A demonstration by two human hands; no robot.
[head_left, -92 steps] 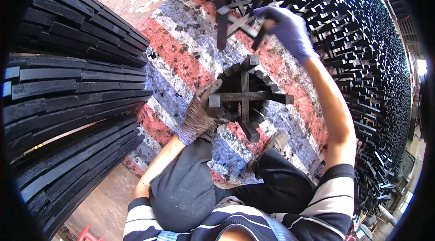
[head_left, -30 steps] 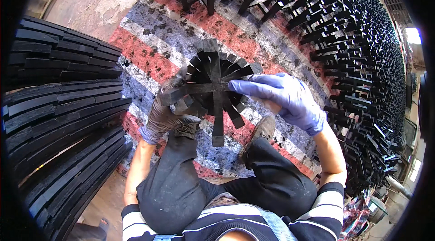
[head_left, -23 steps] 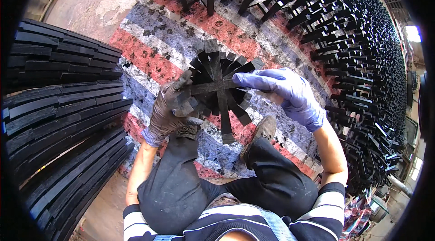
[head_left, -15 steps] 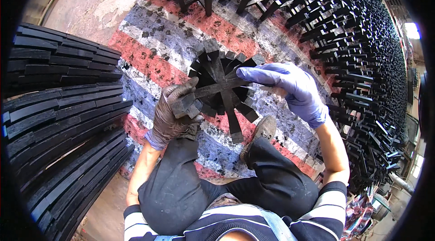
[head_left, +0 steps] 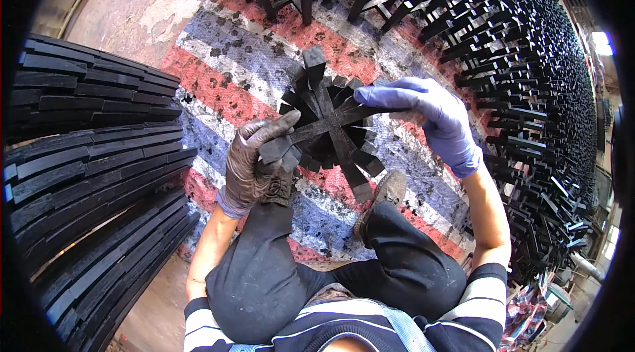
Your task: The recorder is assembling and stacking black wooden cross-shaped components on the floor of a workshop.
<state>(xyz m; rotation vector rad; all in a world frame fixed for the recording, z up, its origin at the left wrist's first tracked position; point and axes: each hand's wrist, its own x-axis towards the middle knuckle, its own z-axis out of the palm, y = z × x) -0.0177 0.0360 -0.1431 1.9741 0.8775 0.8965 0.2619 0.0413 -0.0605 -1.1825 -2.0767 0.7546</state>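
Note:
Between my hands is a black wooden cross-shaped frame, its bars crossing in the middle and short blocks standing at the bar ends. My left hand, in a dark stained glove, grips the end of its left bar. My right hand, in a purple glove, holds the right bar with the fingers along its top; part of that bar is hidden. Under the cross shows a round cluster of black wooden pieces; whether the cross touches it I cannot tell.
Stacked black wooden strips rise in rows at the left. Many similar black frames crowd the far side and right. A striped red, white and blue sheet covers the floor. My shoe is close to the cross's near bar.
The cross has shifted slightly away from me and to the right, its near bar swinging a little rightward. Both hands moved with it and keep their hold.

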